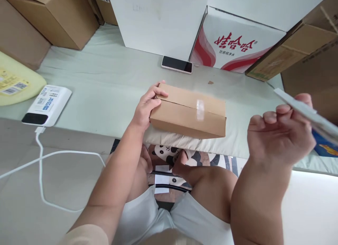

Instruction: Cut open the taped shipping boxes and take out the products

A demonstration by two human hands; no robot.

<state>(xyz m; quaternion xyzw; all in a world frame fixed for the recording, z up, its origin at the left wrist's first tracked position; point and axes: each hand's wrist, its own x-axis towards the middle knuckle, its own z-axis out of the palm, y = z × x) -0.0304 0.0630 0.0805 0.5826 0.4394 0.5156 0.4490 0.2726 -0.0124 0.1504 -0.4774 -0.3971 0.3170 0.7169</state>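
A small brown cardboard box (182, 113) lies on the pale green cloth surface, near its front edge. A short strip of clear tape (200, 110) crosses the seam on its top, toward the right end. My left hand (148, 106) grips the left end of the box, thumb and fingers over the top corner. Raised at the right, my right hand (282, 132) pinches a thin, flat white piece (303, 107), apart from the box. That piece is seen nearly edge-on and slightly blurred, so I cannot tell its kind.
A phone (176, 64) lies behind the box, before large white cartons (163, 23). Further cardboard boxes stand at the left and right. A white device (47, 105) with a cable (41, 167) sits left, by a yellow jug (18, 79). A blue package (326, 146) is at far right.
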